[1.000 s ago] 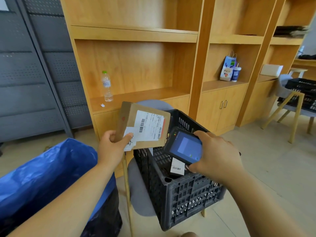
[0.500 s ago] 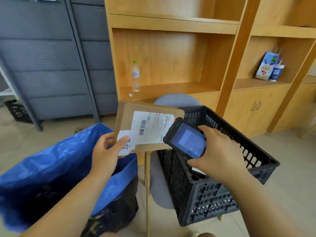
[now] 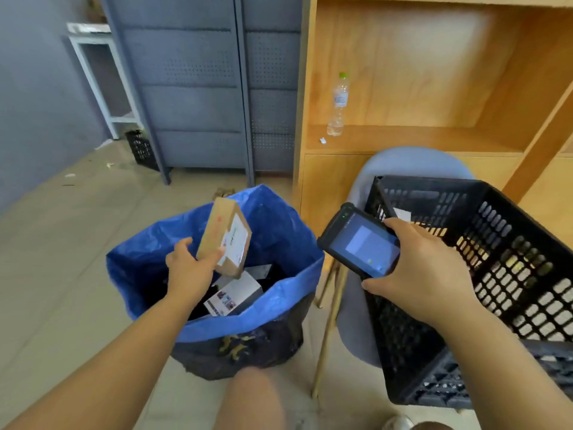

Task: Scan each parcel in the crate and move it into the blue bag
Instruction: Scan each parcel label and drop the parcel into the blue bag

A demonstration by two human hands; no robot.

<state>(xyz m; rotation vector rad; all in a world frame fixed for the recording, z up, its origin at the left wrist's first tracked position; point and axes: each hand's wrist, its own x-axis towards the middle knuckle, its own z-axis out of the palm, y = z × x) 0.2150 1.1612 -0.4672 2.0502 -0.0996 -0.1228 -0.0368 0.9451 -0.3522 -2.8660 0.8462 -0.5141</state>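
My left hand (image 3: 189, 270) grips a cardboard parcel (image 3: 225, 237) above the open blue bag (image 3: 273, 225), while my right hand (image 3: 424, 274) holds the scanner (image 3: 359, 242) beside the black crate (image 3: 511, 243).

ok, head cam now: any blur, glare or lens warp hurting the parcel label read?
Head view: the label on the cardboard parcel is smeared, unreadable; water bottle and wooden shelf behind are soft; wide-angle lens bends the shelf edges; scanner screen is lit, no glare; light is soft, shadows faint.
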